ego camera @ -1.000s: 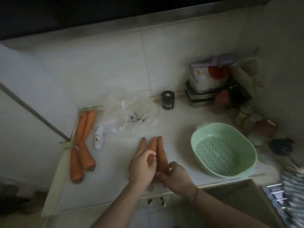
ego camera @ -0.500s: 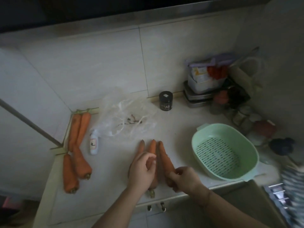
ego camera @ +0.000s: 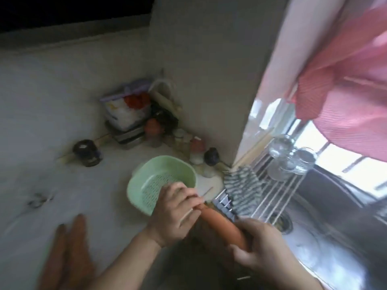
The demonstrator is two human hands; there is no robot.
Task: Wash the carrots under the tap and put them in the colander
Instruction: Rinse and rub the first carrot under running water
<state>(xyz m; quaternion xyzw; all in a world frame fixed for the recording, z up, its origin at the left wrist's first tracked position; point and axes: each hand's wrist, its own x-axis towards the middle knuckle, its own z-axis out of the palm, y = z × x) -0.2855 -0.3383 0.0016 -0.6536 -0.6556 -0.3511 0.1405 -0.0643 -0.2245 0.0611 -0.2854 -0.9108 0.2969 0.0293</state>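
Pale counter runs right to the sink [ego camera: 326, 243], so both hands — left hand [ego camera: 178, 214] curled round the tip, right hand [ego camera: 261, 245] gripping the butt — carry one carrot [ego camera: 222, 225] past the near colander [ego camera: 144, 176] for rinsing.

Pale stone-look kitchen counter [ego camera: 62, 174], blurred by motion. Directly on it: light green perforated plastic colander [ego camera: 146, 181] near right end; two orange carrots [ego camera: 69, 252] side by side at near left edge; small dark round jar [ego camera: 87, 152] at back; cluster of boxes, tins and small bottles [ego camera: 146, 122] crowded in back corner.
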